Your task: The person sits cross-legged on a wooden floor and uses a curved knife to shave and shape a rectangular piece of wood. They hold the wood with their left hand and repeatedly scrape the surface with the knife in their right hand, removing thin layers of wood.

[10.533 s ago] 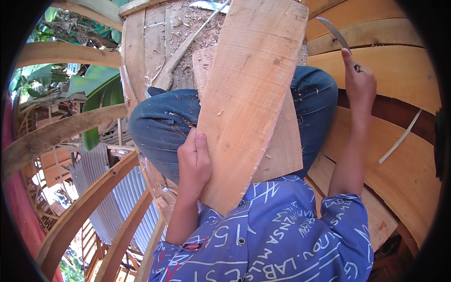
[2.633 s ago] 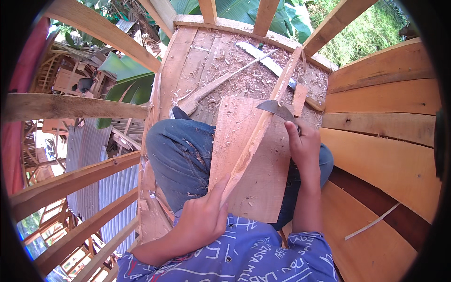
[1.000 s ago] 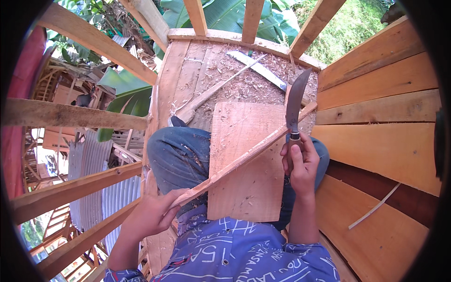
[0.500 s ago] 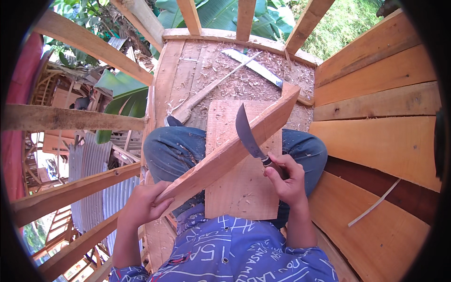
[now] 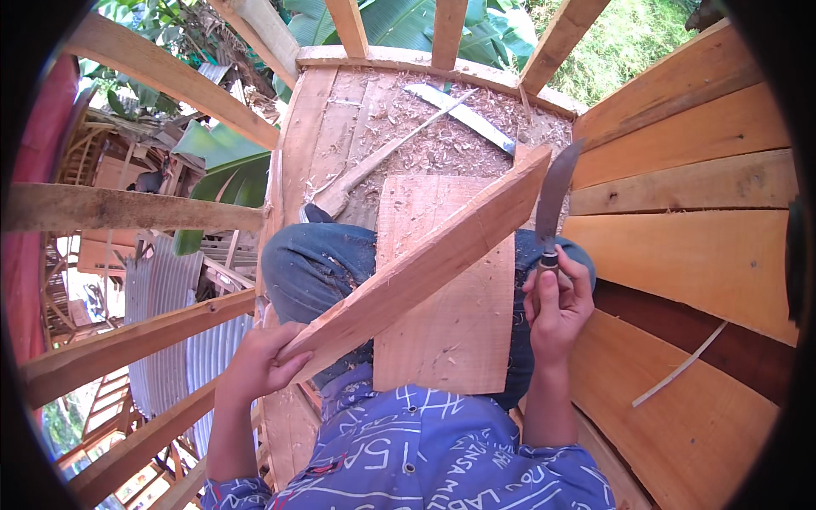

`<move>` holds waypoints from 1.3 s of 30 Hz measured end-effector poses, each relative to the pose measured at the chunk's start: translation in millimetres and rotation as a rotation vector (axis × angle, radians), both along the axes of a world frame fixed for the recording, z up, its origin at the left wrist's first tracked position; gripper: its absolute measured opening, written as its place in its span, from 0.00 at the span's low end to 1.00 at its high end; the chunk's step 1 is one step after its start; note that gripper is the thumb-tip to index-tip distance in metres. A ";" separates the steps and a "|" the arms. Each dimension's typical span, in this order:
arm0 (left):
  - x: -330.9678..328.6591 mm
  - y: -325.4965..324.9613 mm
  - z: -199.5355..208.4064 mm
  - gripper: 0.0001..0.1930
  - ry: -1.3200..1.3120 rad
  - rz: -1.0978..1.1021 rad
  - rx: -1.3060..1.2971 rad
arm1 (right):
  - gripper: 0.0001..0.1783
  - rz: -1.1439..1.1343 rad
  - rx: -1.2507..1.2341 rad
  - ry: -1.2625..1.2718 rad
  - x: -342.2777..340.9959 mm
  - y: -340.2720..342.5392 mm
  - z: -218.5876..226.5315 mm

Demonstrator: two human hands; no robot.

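Observation:
My left hand grips the near end of a long wooden plank, which slants up and away to the right. Beneath it a wide flat board lies across my lap between my knees. In my right hand is a curved knife with a dark blade and a short handle, held by that handle. Its blade points up and away, just right of the plank's far end and apart from it. My fingers cover part of the handle.
Beyond my knees, a handsaw lies among wood shavings on the plank floor, with a tapered wooden stick beside it. A board wall stands close on the right. Spaced wooden rails run along the left and far sides.
The knife has swung from over the plank to the right of its far end, its blade now nearly upright in view. The plank has turned slightly, showing more of its broad face.

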State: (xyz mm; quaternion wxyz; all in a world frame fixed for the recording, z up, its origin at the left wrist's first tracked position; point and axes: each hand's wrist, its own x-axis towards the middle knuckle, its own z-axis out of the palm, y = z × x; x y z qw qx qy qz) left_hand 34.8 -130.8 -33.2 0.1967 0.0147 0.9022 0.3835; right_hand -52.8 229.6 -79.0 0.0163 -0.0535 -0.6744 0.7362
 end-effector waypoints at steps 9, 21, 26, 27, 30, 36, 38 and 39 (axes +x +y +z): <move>-2.4 -1.6 0.6 0.13 -0.049 0.011 0.006 | 0.18 0.062 -0.105 -0.039 0.3 5.9 4.1; -8.2 -1.2 2.6 0.11 -0.051 0.002 -0.001 | 0.21 0.237 -0.030 -0.054 7.2 -4.8 -7.6; -0.2 -12.0 -8.0 0.14 -0.011 -0.035 -0.034 | 0.20 0.139 -0.184 0.025 -9.1 9.5 2.3; -0.3 -11.4 -7.9 0.14 -0.027 -0.028 -0.027 | 0.19 0.114 -0.162 0.010 -9.7 8.5 1.7; -4.4 -10.0 -4.2 0.15 -0.041 -0.024 -0.022 | 0.17 0.248 0.076 -0.004 -3.8 6.1 -9.6; -4.8 -10.3 -5.2 0.14 -0.011 -0.039 -0.009 | 0.18 0.098 -0.475 0.015 -12.6 7.1 -3.9; -8.3 -7.7 -2.0 0.12 -0.042 -0.018 0.001 | 0.17 0.201 -0.148 0.030 -9.6 0.5 -6.9; -9.3 -7.6 -0.7 0.12 -0.036 -0.024 -0.003 | 0.17 0.279 -0.053 0.052 -6.0 -0.9 -11.9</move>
